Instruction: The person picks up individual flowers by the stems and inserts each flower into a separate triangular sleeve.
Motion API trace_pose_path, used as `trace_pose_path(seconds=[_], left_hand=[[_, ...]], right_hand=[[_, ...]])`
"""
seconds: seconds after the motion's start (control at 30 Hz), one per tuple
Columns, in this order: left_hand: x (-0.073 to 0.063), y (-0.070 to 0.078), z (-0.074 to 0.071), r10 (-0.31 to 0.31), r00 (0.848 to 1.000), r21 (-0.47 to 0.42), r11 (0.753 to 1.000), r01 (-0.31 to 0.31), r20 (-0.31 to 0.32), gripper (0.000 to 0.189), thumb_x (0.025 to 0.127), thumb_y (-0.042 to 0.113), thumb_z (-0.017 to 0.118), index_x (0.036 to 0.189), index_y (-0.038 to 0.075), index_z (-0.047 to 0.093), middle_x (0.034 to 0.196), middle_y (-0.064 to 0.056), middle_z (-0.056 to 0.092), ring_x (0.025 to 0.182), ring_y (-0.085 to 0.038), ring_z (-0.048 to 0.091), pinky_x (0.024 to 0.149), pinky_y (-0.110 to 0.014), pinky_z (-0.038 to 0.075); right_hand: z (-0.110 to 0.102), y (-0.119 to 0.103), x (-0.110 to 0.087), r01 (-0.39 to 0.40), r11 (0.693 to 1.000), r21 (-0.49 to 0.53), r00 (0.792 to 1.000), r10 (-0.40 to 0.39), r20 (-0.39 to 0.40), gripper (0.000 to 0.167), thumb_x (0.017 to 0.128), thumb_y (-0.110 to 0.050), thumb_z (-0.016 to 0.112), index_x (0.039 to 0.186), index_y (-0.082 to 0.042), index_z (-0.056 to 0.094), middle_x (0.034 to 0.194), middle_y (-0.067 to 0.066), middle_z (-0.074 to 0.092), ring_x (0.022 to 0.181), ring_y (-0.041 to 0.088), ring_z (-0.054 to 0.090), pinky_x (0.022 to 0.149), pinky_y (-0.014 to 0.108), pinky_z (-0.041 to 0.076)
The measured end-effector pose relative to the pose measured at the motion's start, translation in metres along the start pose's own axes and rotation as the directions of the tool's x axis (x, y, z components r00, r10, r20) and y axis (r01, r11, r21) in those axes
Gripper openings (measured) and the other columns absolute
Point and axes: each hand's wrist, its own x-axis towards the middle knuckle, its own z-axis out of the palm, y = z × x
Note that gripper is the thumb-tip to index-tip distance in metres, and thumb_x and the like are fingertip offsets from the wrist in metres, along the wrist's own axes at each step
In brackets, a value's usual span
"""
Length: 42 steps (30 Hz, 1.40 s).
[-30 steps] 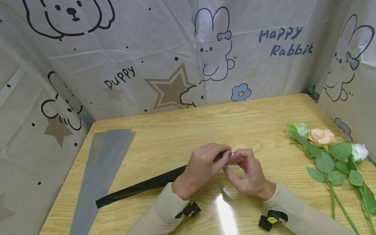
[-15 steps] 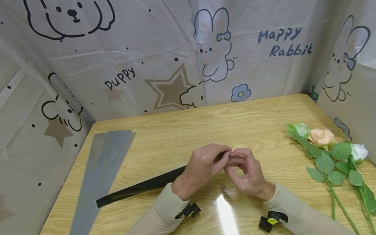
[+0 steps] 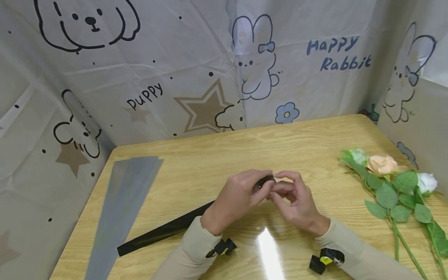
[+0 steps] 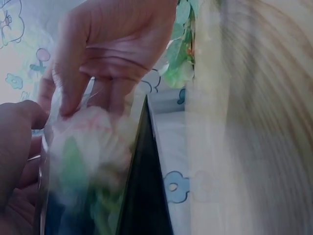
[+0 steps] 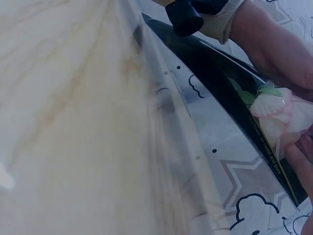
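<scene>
A long, narrow black flower sleeve [image 3: 164,231] with a clear front slants across the middle of the table. My left hand [image 3: 238,198] grips its wide end. Inside, behind the clear film in the left wrist view, is a white rose with pink edges [image 4: 88,137]. That rose [image 5: 274,110] also shows against the sleeve's dark, gold-lettered back in the right wrist view. My right hand [image 3: 297,202] meets the left at the sleeve's mouth, pinching the edge between thumb and fingers, its index finger raised. The exact fingertip contact is partly hidden.
Several flat, translucent grey sleeves [image 3: 126,202] lie stacked at the left of the table [image 3: 301,144]. On the right lie loose roses, among them a peach rose [image 3: 382,165] and a white rose [image 3: 427,182], with leafy green stems. Printed cloth [image 3: 196,46] walls the back and sides.
My left hand and the sleeve have shifted slightly left and toward me. The right index finger has lifted, and the sleeve's dark mouth shows wider between the hands. The head view has tilted slightly.
</scene>
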Motion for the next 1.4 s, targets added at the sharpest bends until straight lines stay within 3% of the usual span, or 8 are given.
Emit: trace_pose_path(seconds=[0.23, 0.53, 0.77, 0.9, 1.03, 1.17, 1.27, 1.4], left_hand=[[-0.006, -0.006, -0.010, -0.112, 0.992, 0.021, 0.994, 0.111, 0.062, 0.034, 0.104, 0.031, 0.064, 0.124, 0.005, 0.073, 0.113, -0.008, 0.080, 0.093, -0.013, 0.078, 0.077, -0.022, 0.064], [-0.008, -0.013, -0.020, -0.143, 0.977, 0.101, 0.987, 0.128, 0.160, 0.048, 0.097, 0.042, 0.073, 0.133, 0.011, 0.068, 0.116, -0.006, 0.079, 0.089, -0.011, 0.077, 0.067, -0.023, 0.060], [-0.005, -0.010, -0.020, -0.193, 0.940, 0.085, 0.981, 0.175, 0.283, 0.055, 0.097, 0.039, 0.073, 0.142, 0.010, 0.061, 0.119, -0.008, 0.078, 0.081, -0.006, 0.070, 0.064, -0.018, 0.055], [-0.001, -0.008, -0.021, -0.252, 0.912, 0.018, 0.965, 0.261, 0.324, 0.053, 0.098, 0.037, 0.073, 0.140, 0.008, 0.062, 0.113, -0.008, 0.078, 0.075, -0.006, 0.066, 0.060, -0.014, 0.052], [0.004, -0.011, -0.028, -0.354, 0.872, -0.066, 0.916, 0.397, 0.338, 0.047, 0.097, 0.038, 0.073, 0.137, 0.014, 0.065, 0.110, -0.006, 0.079, 0.078, -0.007, 0.071, 0.062, -0.017, 0.055], [0.011, -0.023, -0.038, -0.465, 0.844, -0.147, 0.846, 0.513, 0.267, 0.040, 0.097, 0.036, 0.074, 0.130, 0.015, 0.068, 0.111, -0.007, 0.080, 0.086, -0.014, 0.077, 0.068, -0.024, 0.061], [0.017, -0.033, -0.046, -0.551, 0.811, -0.185, 0.791, 0.583, 0.199, 0.038, 0.097, 0.036, 0.073, 0.127, 0.014, 0.069, 0.110, -0.008, 0.079, 0.090, -0.019, 0.077, 0.070, -0.029, 0.062], [0.029, -0.042, -0.061, -0.650, 0.750, -0.235, 0.716, 0.658, 0.120, 0.042, 0.097, 0.041, 0.072, 0.129, 0.013, 0.065, 0.117, -0.009, 0.076, 0.103, -0.023, 0.074, 0.084, -0.038, 0.064]], right_hand=[[-0.016, -0.003, 0.013, -0.062, 0.995, 0.072, 0.997, 0.066, -0.051, 0.043, 0.086, 0.027, 0.060, 0.122, 0.029, 0.035, 0.109, 0.003, 0.080, 0.092, 0.009, 0.079, 0.072, 0.021, 0.064], [-0.040, -0.007, 0.026, -0.105, 0.993, 0.059, 0.986, 0.111, -0.121, 0.044, 0.082, 0.033, 0.054, 0.123, 0.026, 0.038, 0.100, 0.000, 0.081, 0.085, 0.009, 0.079, 0.070, 0.016, 0.062], [-0.053, -0.009, 0.031, -0.183, 0.983, -0.027, 0.979, 0.180, -0.091, 0.044, 0.087, 0.026, 0.059, 0.126, 0.022, 0.038, 0.100, -0.008, 0.080, 0.083, 0.004, 0.077, 0.064, 0.011, 0.055], [-0.063, -0.012, 0.037, -0.204, 0.979, 0.014, 0.975, 0.204, -0.089, 0.041, 0.092, 0.022, 0.054, 0.130, 0.019, 0.039, 0.103, -0.005, 0.080, 0.089, 0.007, 0.077, 0.078, 0.013, 0.060], [-0.075, -0.019, 0.044, -0.187, 0.979, 0.076, 0.966, 0.197, -0.165, 0.040, 0.096, 0.019, 0.048, 0.135, 0.013, 0.041, 0.105, 0.001, 0.080, 0.099, 0.011, 0.078, 0.093, 0.019, 0.060], [-0.083, -0.023, 0.048, -0.159, 0.983, 0.094, 0.956, 0.177, -0.233, 0.039, 0.097, 0.016, 0.047, 0.135, 0.009, 0.043, 0.104, 0.004, 0.080, 0.100, 0.014, 0.078, 0.097, 0.023, 0.060], [-0.087, -0.023, 0.050, -0.143, 0.987, 0.077, 0.950, 0.159, -0.267, 0.036, 0.098, 0.014, 0.047, 0.134, 0.009, 0.045, 0.103, 0.004, 0.079, 0.099, 0.014, 0.078, 0.098, 0.024, 0.060], [-0.092, -0.024, 0.052, -0.128, 0.991, 0.046, 0.945, 0.136, -0.298, 0.034, 0.098, 0.013, 0.048, 0.131, 0.009, 0.047, 0.101, 0.003, 0.080, 0.097, 0.013, 0.078, 0.098, 0.024, 0.060]])
